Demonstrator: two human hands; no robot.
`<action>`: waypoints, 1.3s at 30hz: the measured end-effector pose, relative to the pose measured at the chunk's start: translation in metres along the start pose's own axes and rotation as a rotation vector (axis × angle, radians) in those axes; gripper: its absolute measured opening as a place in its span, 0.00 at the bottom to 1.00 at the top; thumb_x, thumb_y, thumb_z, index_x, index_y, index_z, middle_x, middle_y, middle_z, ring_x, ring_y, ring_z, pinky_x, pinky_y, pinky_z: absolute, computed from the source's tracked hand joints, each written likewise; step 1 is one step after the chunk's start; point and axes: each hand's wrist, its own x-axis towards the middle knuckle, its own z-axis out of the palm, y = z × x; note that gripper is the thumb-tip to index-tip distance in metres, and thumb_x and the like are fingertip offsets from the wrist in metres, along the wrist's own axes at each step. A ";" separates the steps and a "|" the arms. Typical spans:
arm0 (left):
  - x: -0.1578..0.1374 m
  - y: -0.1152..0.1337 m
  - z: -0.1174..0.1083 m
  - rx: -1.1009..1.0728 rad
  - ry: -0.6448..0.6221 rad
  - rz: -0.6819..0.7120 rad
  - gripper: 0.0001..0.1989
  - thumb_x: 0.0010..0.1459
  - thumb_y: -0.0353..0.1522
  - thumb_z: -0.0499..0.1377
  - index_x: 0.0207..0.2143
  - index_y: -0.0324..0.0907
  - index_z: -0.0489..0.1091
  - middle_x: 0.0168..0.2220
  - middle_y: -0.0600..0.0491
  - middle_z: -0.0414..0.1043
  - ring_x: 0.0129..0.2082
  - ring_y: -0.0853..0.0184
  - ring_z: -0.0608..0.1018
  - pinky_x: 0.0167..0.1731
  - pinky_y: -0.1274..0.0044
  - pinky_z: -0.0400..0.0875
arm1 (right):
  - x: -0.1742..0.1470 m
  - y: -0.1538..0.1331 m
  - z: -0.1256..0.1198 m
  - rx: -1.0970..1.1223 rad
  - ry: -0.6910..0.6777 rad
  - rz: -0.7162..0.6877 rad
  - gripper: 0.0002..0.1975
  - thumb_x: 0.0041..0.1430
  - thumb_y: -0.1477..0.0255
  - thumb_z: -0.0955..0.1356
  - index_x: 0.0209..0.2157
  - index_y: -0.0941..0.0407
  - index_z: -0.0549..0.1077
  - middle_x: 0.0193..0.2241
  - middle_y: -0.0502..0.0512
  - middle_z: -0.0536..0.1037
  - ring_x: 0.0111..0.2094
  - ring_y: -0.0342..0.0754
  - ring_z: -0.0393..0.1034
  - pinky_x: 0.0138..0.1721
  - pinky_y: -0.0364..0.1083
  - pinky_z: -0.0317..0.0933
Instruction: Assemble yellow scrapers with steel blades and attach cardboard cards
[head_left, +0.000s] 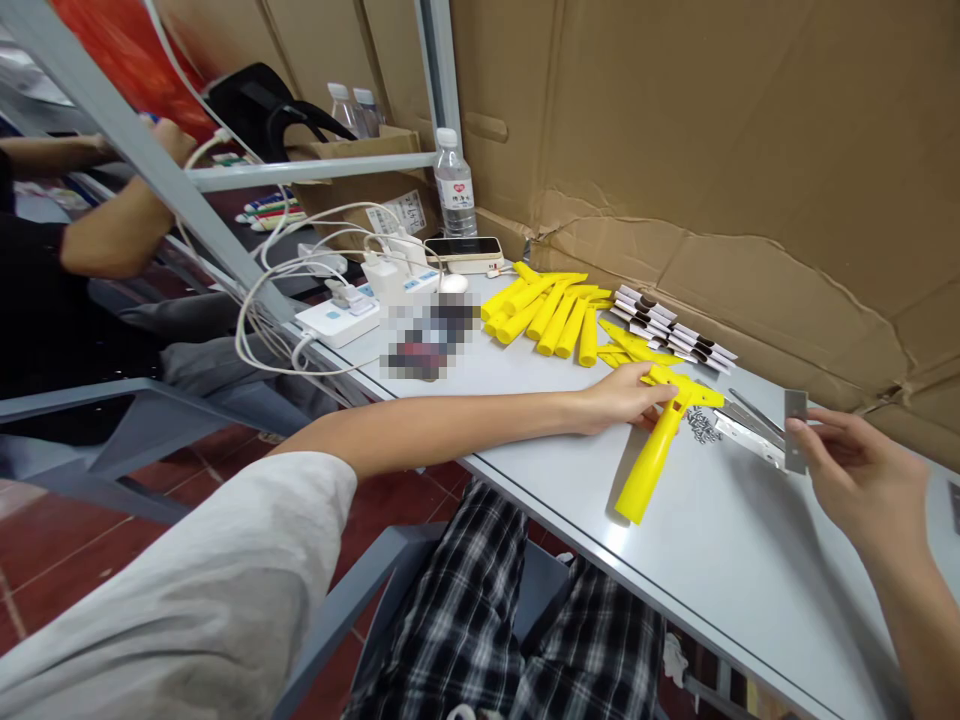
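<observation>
My left hand (621,398) is closed around the head of a yellow plastic scraper handle (651,470), whose round grip slants down toward the table's front edge. On the right, my right hand (862,462) pinches a small flat metal blade (796,428) between thumb and fingers, held upright above the table and apart from the handle. Between the hands lies a heap of small screws (703,426). Beside it are metal strips (750,440) and a thin, dark, long metal piece (754,408). More yellow handles (553,312) are piled behind my left hand.
White-and-dark stacked pieces (675,332) lie by the cardboard wall (712,130). A power strip (337,318) with tangled cables, a phone (465,252) and a water bottle (455,190) stand at the back left. Another person's arm (120,225) shows beyond the metal frame (150,140).
</observation>
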 end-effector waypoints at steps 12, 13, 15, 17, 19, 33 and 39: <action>-0.006 -0.001 0.000 0.093 -0.039 -0.004 0.07 0.67 0.32 0.63 0.43 0.37 0.71 0.42 0.41 0.82 0.34 0.66 0.84 0.35 0.74 0.77 | -0.024 -0.042 0.018 0.413 -0.417 0.062 0.33 0.68 0.45 0.64 0.63 0.55 0.70 0.30 0.55 0.73 0.26 0.42 0.65 0.26 0.41 0.61; -0.007 -0.001 0.001 0.085 -0.042 -0.008 0.07 0.67 0.32 0.63 0.42 0.37 0.70 0.42 0.41 0.82 0.33 0.66 0.84 0.35 0.73 0.78 | -0.025 -0.044 0.018 0.436 -0.439 0.063 0.33 0.68 0.47 0.65 0.64 0.55 0.69 0.32 0.56 0.74 0.27 0.41 0.64 0.27 0.41 0.61; -0.008 0.000 0.002 0.079 -0.049 -0.009 0.09 0.66 0.33 0.65 0.42 0.37 0.70 0.41 0.42 0.82 0.32 0.66 0.84 0.36 0.72 0.78 | -0.026 -0.046 0.018 0.467 -0.468 0.049 0.32 0.68 0.49 0.66 0.64 0.55 0.70 0.33 0.56 0.74 0.27 0.41 0.63 0.28 0.42 0.61; -0.010 -0.001 0.003 0.090 -0.052 -0.001 0.11 0.65 0.35 0.66 0.42 0.37 0.70 0.41 0.42 0.82 0.32 0.65 0.84 0.36 0.72 0.78 | -0.027 -0.046 0.017 0.460 -0.476 0.027 0.31 0.67 0.49 0.68 0.62 0.56 0.74 0.33 0.57 0.75 0.27 0.40 0.62 0.28 0.42 0.59; -0.011 -0.001 0.003 0.117 -0.054 0.011 0.11 0.64 0.35 0.67 0.43 0.37 0.71 0.41 0.42 0.82 0.34 0.65 0.84 0.37 0.72 0.79 | -0.027 -0.046 0.017 0.424 -0.469 0.019 0.31 0.65 0.49 0.69 0.59 0.57 0.76 0.34 0.58 0.76 0.27 0.41 0.61 0.28 0.42 0.57; -0.011 0.001 0.004 0.066 -0.043 -0.021 0.09 0.66 0.32 0.64 0.46 0.36 0.72 0.44 0.42 0.81 0.34 0.65 0.84 0.39 0.72 0.78 | -0.019 -0.050 0.023 0.481 -0.457 0.022 0.34 0.62 0.47 0.71 0.57 0.59 0.77 0.38 0.60 0.79 0.28 0.39 0.63 0.30 0.41 0.61; -0.010 0.001 0.003 -0.008 -0.047 -0.006 0.11 0.62 0.29 0.66 0.46 0.37 0.72 0.43 0.43 0.80 0.35 0.65 0.84 0.41 0.68 0.79 | 0.000 -0.063 0.025 0.481 -0.476 -0.020 0.33 0.62 0.47 0.71 0.56 0.59 0.77 0.37 0.59 0.78 0.27 0.39 0.63 0.29 0.41 0.60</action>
